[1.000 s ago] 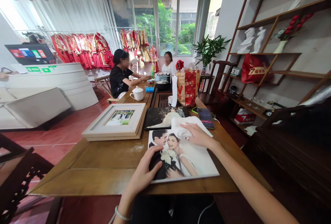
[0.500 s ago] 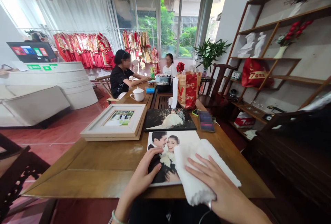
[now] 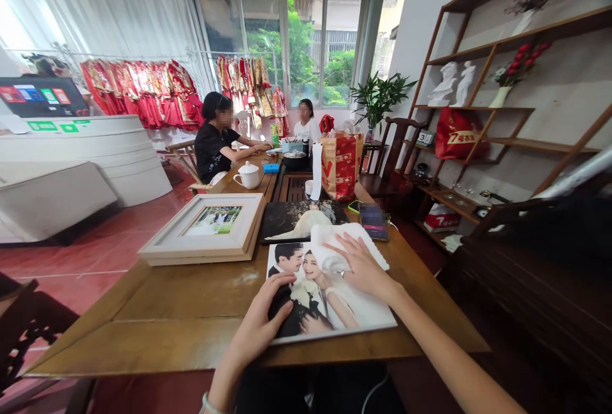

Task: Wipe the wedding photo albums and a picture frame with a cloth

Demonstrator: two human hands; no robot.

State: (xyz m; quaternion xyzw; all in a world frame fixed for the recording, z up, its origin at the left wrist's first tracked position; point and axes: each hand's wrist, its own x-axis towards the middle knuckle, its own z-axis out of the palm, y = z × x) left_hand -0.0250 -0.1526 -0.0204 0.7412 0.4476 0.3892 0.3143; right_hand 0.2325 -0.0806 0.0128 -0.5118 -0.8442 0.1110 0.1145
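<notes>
A large wedding photo print (image 3: 335, 302) lies flat at the near edge of the wooden table (image 3: 191, 312). My left hand (image 3: 261, 328) rests on its lower left part, fingers spread flat, holding it down. My right hand (image 3: 361, 267) presses a folded white cloth (image 3: 342, 242) onto the print's far right corner, fingers stretched out over the cloth.
Behind the print lie a dark photo print (image 3: 301, 219), a phone (image 3: 373, 221) and a stack of white picture frames (image 3: 205, 229). Farther along stand a white teapot (image 3: 248, 175) and a red gift bag (image 3: 339, 165). Two people sit at the table's far end. Shelves line the right wall.
My right hand has slid the white cloth from the print's near right corner back up to its far right corner. The left hand has stayed in place on the print.
</notes>
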